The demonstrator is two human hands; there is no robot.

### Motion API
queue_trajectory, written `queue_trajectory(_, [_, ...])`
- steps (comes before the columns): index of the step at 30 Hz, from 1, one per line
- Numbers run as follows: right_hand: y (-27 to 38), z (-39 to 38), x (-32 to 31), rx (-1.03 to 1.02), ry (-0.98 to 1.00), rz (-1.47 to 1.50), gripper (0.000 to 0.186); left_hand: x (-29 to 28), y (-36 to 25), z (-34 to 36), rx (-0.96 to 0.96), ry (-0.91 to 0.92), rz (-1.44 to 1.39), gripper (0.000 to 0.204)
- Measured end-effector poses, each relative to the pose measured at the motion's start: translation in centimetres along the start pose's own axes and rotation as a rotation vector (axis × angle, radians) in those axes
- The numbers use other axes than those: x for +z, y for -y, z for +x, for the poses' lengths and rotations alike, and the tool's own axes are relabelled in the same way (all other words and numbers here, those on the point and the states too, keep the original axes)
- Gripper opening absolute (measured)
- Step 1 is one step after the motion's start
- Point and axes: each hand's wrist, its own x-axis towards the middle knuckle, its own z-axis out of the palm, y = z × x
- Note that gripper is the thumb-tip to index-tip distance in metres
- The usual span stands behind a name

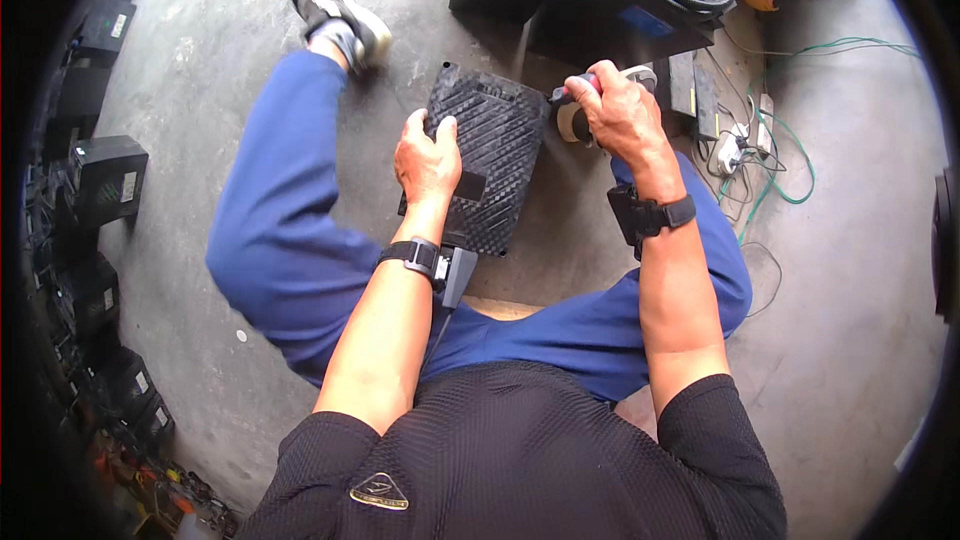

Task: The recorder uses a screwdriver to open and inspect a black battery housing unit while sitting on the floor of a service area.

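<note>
A flat black rectangular case (490, 150) with a ribbed, diagonally patterned face is between my legs, its long side running away from me. My left hand (428, 162) grips it at its left side, fingers on the edge and face. At the far right corner of the case, my right hand (622, 115) is closed around a hand tool (574, 90) with a red and dark handle. The tool's dark end points left toward that corner. Whether it touches the case I cannot tell, and most of the handle is hidden in my fist.
Large black boxes (590, 0) with a coiled cable stand beyond my right foot. Green and white wires and a white plug (730, 152) lie on the concrete floor (840, 240) at the right. Several black battery-like boxes (108, 180) line the left side. My shoe (340, 15) rests far left.
</note>
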Motion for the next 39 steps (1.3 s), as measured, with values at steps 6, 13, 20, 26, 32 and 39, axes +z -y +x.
queue_trajectory(6, [-0.6, -0.7, 1.1, -0.283, -0.168, 0.071, 0.029, -0.2, 2.0, 1.1, -0.072, 0.023, 0.003, 0.059])
queue_trajectory(13, [-0.5, 0.0, 2.0, -0.239, -0.237, 0.133, 0.032, 0.3, 1.1, 0.7, -0.095, -0.001, 0.012, 0.053])
queue_trajectory(20, [-0.9, 0.0, 2.4, -0.3, -0.311, 0.274, 0.036, 0.7, 2.2, 0.9, -0.07, 0.029, -0.114, 0.054])
queue_trajectory(26, [-0.4, -0.3, 2.5, -0.241, -0.287, 0.343, 0.039, -0.1, 1.6, 0.8, -0.097, 0.078, -0.154, 0.056])
queue_trajectory(32, [-0.3, -0.2, 2.6, -0.295, -0.31, 0.288, 0.042, 0.3, 3.0, 0.9, -0.059, 0.057, -0.113, 0.058])
queue_trajectory(39, [-0.5, 0.3, 2.9, -0.287, -0.307, 0.458, 0.042, 0.1, 1.7, 0.7, -0.114, 0.119, -0.196, 0.056])
